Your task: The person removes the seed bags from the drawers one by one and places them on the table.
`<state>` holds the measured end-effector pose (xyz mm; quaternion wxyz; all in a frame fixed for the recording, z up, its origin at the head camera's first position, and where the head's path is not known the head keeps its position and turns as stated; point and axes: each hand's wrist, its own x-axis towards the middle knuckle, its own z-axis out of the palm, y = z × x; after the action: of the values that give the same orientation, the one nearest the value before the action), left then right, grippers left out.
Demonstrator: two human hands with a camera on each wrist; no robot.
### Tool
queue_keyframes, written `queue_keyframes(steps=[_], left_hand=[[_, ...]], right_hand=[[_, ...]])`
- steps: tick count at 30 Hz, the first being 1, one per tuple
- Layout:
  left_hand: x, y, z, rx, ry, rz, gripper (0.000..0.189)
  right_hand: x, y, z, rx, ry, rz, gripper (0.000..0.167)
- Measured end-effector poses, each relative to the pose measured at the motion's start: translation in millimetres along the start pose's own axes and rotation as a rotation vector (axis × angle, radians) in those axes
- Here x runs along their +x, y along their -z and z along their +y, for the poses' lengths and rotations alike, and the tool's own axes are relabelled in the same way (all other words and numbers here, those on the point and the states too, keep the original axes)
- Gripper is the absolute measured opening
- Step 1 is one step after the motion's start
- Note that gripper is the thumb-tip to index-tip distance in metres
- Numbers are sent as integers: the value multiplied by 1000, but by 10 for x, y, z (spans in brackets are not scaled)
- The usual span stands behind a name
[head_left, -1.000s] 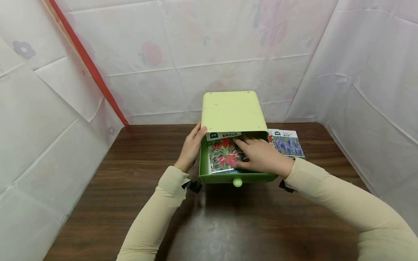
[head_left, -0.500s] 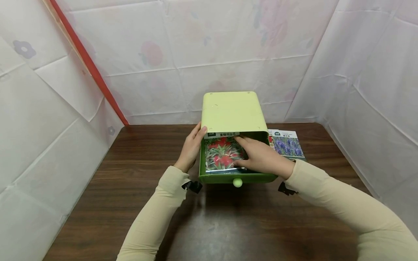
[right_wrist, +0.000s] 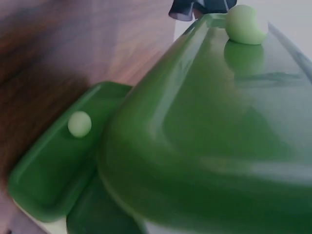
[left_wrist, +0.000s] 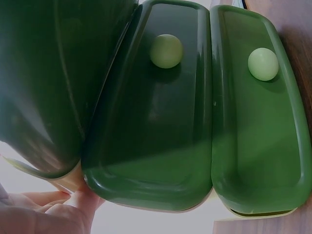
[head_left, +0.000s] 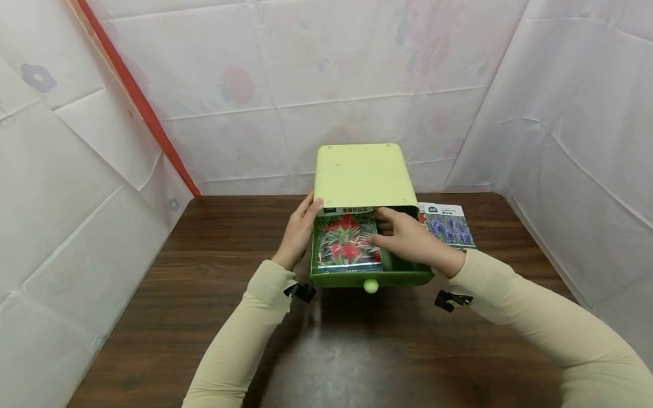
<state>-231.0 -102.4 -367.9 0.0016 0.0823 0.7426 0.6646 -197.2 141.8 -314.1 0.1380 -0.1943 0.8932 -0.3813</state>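
Note:
A pale green drawer cabinet (head_left: 362,175) stands on the table with its green top drawer (head_left: 342,279) pulled out. Inside, along the left side, lies a seed packet (head_left: 349,241) picturing red flowers. My right hand (head_left: 410,238) is in the drawer's right half, thumb at the packet's right edge, fingers bent loosely and partly hidden. The left hand (head_left: 298,232) rests against the cabinet's left side, its thumb by the top front corner. In the left wrist view, this hand (left_wrist: 58,209) touches the cabinet's side. The drawer's underside hides the right hand in the right wrist view.
Right of the cabinet lie seed packets (head_left: 449,226), the upper one picturing purple flowers. Two lower drawers, a middle one (left_wrist: 156,131) and a bottom one (left_wrist: 263,131), are shut and have round knobs. White sheets (head_left: 285,102) hang behind and beside the wooden table (head_left: 214,272).
The red-flower packet has slid left and lies flat against the drawer's left side. My right hand has drawn back rightward off it. The left hand has stayed in place.

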Motion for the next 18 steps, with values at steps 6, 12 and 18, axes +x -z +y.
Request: queue_keyframes(steps=[6, 12, 18], left_hand=[[-6, 2, 4, -8, 9, 3, 67], [-3, 4, 10, -4, 20, 10, 67], [7, 7, 5, -1, 23, 12, 67]], right_hand=[[32, 25, 22, 215, -65, -17, 74], [44, 42, 34, 371, -112, -86, 73], [49, 27, 59, 384, -128, -124, 66]])
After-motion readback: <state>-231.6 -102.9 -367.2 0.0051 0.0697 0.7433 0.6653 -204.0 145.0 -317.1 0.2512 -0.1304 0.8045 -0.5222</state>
